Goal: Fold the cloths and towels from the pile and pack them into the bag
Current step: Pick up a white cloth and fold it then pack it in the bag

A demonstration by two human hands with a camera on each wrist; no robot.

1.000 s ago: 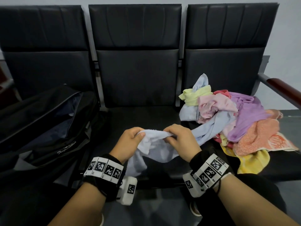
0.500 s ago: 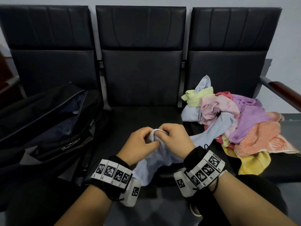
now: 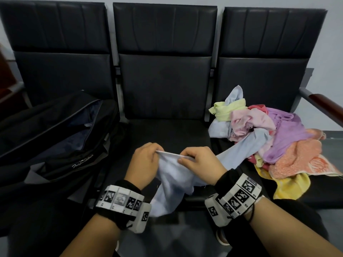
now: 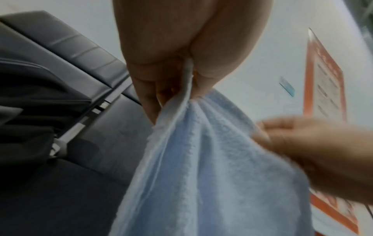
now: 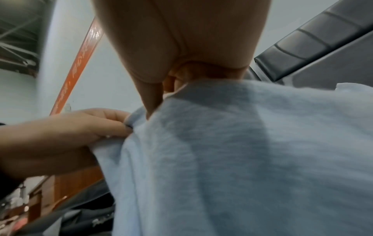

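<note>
A light blue towel [image 3: 172,180] hangs over the middle seat's front edge, one end trailing right into the pile [image 3: 278,141]. My left hand [image 3: 146,160] pinches its top hem, and my right hand [image 3: 196,160] pinches the same hem a short way to the right, so a short stretch is taut between them. The left wrist view shows the towel [image 4: 212,167] gripped between thumb and fingers. In the right wrist view the towel [image 5: 252,159] fills the frame under my fingers. The pile of pink, purple, yellow and orange cloths lies on the right seat. A black bag [image 3: 55,141] lies unzipped on the left seat.
A row of three black padded seats [image 3: 165,86] stands against a pale wall. A wooden armrest [image 3: 326,106] ends the row on the right. My dark-trousered knees are below the seat edge.
The hands came close together on the towel, then drew slightly apart, pulling a short length of hem tight. The view shifted a little to the left.
</note>
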